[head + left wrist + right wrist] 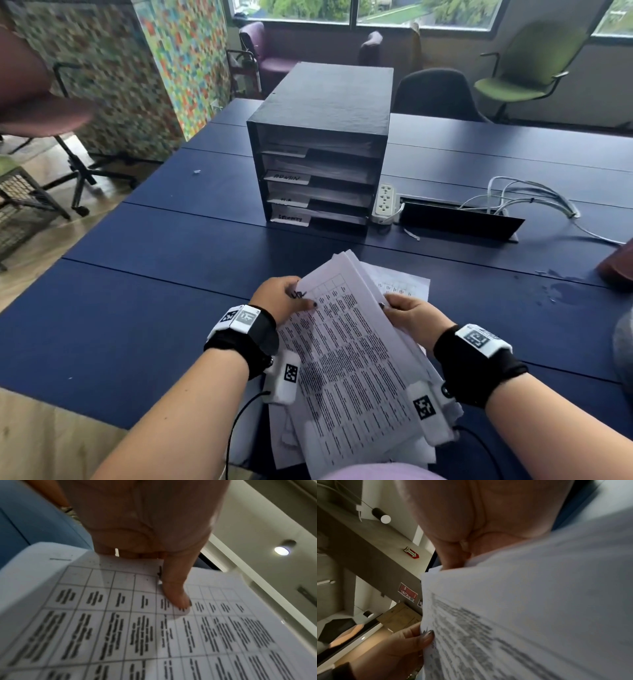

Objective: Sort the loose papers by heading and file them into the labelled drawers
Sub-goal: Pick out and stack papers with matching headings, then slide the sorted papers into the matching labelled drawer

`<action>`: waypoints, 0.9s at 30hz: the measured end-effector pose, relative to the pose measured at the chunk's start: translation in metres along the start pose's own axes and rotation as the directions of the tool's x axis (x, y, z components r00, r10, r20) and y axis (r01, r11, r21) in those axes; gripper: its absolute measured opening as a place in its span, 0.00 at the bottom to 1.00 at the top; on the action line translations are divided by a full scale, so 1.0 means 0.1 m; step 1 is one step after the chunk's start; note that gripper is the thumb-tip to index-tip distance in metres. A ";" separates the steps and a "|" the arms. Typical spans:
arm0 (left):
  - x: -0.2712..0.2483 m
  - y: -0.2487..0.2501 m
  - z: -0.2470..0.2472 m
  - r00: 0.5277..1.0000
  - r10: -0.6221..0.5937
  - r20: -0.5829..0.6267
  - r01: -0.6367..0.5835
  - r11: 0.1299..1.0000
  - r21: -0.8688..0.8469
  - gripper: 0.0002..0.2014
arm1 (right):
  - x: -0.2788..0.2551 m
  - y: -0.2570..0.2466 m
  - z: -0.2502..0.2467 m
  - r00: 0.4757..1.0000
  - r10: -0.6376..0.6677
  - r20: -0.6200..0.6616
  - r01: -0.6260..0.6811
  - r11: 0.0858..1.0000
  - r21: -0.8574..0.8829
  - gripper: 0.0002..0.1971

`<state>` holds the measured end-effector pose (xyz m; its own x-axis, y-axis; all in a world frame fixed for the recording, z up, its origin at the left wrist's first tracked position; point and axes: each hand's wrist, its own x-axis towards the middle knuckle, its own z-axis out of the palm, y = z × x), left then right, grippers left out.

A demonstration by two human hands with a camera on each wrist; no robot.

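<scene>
This looks like an office. There is a big dark blue table with a black box of labelled drawers, a white power strip and loose cables, and rolling chairs stand by a wide window. A red sign on the wall may be a fire sign, but it is blurry.
</scene>
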<state>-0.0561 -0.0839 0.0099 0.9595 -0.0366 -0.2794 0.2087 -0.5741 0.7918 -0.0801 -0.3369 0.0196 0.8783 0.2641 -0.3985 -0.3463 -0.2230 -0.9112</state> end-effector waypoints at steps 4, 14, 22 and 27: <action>-0.01 0.02 -0.18 0.985 0.017 -0.174 -0.060 0.968 -0.244 0.07 | -0.13 -0.10 -0.23 0.999 -0.027 -0.025 0.024 0.994 -0.104 0.20; -0.05 0.05 -0.36 0.912 -0.058 -0.407 -0.243 0.722 -0.647 0.12 | -0.12 -0.31 -0.35 0.916 -0.320 -0.242 0.385 0.873 0.300 0.38; -0.09 -0.08 -0.27 0.905 -0.115 -0.410 -0.225 0.688 -0.690 0.08 | -0.09 -0.49 -0.14 0.812 -0.438 -0.386 0.545 0.806 0.230 0.40; -0.09 -0.26 -0.21 0.886 -0.166 -0.433 -0.131 0.806 -0.577 0.05 | -0.05 -0.38 -0.09 0.874 -0.355 -0.331 0.424 0.890 0.167 0.43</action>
<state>-0.0661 -0.0516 0.0032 0.8973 0.4174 -0.1437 0.1518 0.0140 0.9883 -0.0686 -0.3381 0.0570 1.0000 -0.0009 0.0095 0.0095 0.0704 -0.9975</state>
